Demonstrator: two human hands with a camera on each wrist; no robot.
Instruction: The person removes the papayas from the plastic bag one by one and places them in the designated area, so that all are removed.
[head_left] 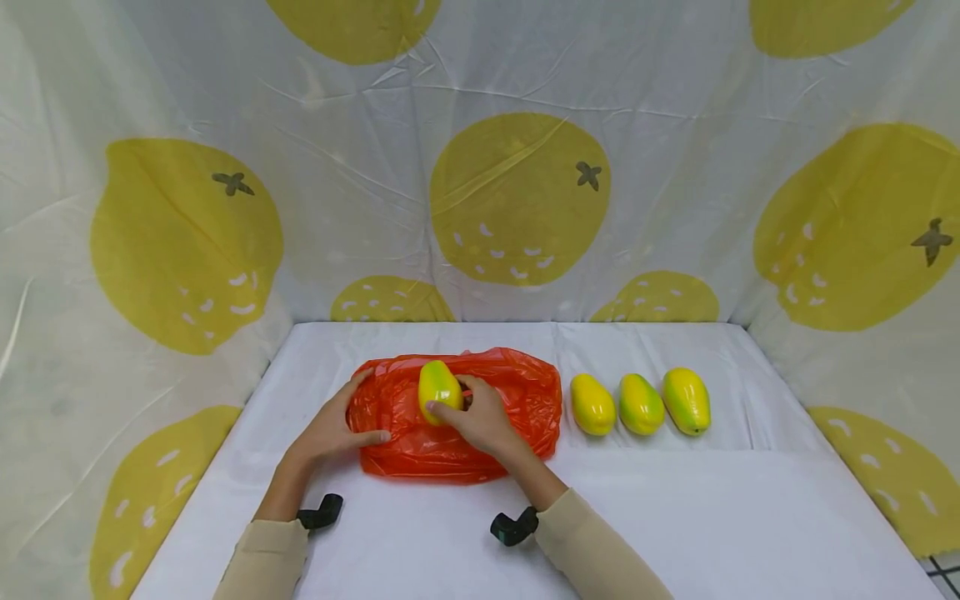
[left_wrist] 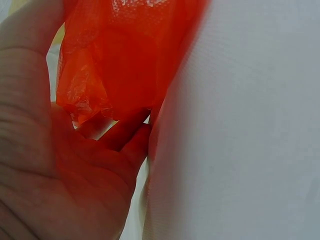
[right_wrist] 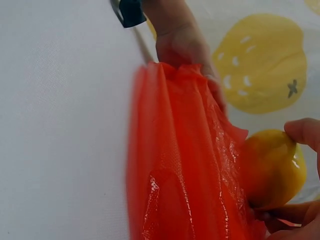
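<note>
My right hand (head_left: 483, 417) grips a glossy yellow-green mango (head_left: 438, 392) between thumb and fingers, over the red plastic bag (head_left: 457, 462). The bag lies spread out and crinkled on the table, its mouth facing up. In the right wrist view the held mango (right_wrist: 275, 167) is at the bag's edge, partly overlapped by the red film. My left hand (head_left: 330, 427) rests at the bag's left end, thumb on the front side and fingers at the back. In the left wrist view, spread fingers of the left hand (left_wrist: 95, 170) reach along the thin red film (left_wrist: 125, 65).
Three more mangoes stand in a row right of the bag: one close to it (head_left: 593, 405), a middle one (head_left: 641, 404) and a larger one (head_left: 686, 401). A white cloth covers the table (head_left: 675, 517). Behind hangs a lemon-print curtain (head_left: 660, 208).
</note>
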